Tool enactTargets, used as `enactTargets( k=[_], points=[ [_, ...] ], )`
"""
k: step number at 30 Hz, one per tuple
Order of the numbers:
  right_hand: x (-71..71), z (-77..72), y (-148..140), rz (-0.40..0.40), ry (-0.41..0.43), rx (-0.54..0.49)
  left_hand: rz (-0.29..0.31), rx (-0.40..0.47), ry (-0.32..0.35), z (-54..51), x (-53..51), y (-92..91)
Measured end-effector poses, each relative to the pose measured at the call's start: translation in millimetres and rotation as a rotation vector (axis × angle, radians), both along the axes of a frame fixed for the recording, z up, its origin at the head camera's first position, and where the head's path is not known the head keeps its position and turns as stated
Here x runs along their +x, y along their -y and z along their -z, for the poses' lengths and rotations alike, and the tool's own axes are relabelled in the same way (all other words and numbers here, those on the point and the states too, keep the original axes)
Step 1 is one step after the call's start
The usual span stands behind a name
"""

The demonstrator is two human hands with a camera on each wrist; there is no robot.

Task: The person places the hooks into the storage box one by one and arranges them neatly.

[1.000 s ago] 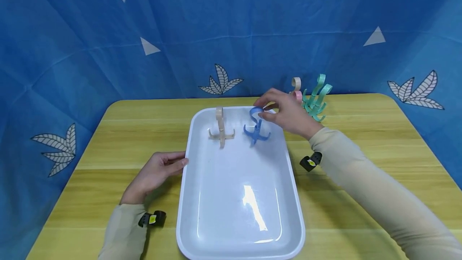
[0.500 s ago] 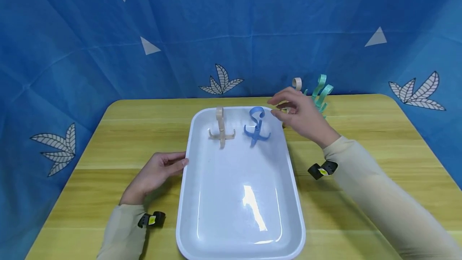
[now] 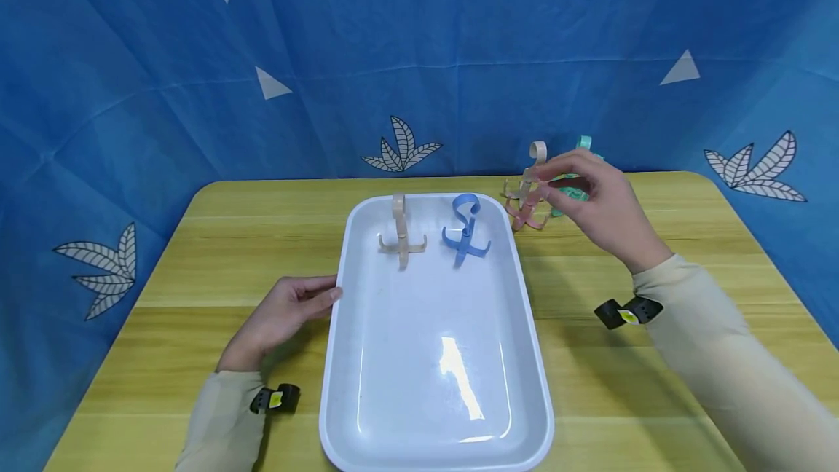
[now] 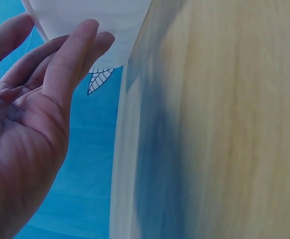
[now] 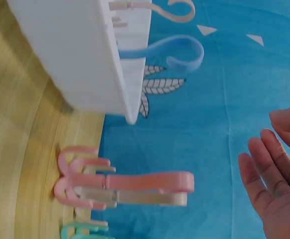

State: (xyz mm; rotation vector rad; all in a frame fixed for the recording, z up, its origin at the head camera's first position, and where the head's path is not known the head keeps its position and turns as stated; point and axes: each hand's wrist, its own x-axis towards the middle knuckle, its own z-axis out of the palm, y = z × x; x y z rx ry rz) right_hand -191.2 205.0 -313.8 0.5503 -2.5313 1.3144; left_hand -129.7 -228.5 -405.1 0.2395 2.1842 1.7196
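With the white tray [image 3: 406, 355] read as a clock face, the right hand [image 3: 606, 206] hangs near two o'clock, its thumb apart from the other fingers, pinching nothing: the right wrist view shows a gap between it and the pink hook [image 5: 140, 182], which stands on the table [image 3: 262, 239] just outside the rim between one and two. The left hand [image 3: 285, 312] rests at nine o'clock, fingers straight against the tray's edge. The likeliest trouble is a double catch: a pale hook [image 3: 538, 151] stands close behind the pink one, so a careless grip could snag both, and a low nudge could topple them or push them into a green hook [image 3: 573, 194], partly hidden by the hand. A shove from nine could jolt the tray and upset the tan hook [image 3: 403, 239] at eleven and the blue hook [image 3: 465, 239] at one, both upright on its glossy floor. The table is yellowish with wood grain; beyond twelve hangs a creased blue cloth [image 3: 328, 20] printed with white triangles and leaves
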Motion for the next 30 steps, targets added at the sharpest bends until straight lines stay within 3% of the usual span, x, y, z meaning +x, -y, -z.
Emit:
enactTargets(
  k=[7,17,25,30],
  points=[
    [0.0,2.4,-20,0.083,-0.012,-0.009,-0.002,-0.007,0.005,0.2,-0.2,0.4],
    [-12.4,15.8,-39,0.180,-0.085,-0.118,0.000,-0.008,0.007,-0.1,-0.8,0.1],
    [-27.9,28.0,-53,0.324,0.002,-0.140,0.012,0.010,0.008,-0.1,-1.2,1.2],
    [-36.4,36.0,-57,0.366,0.055,-0.129,0.009,0.005,0.000,1.0,-1.6,1.7]
  ],
)
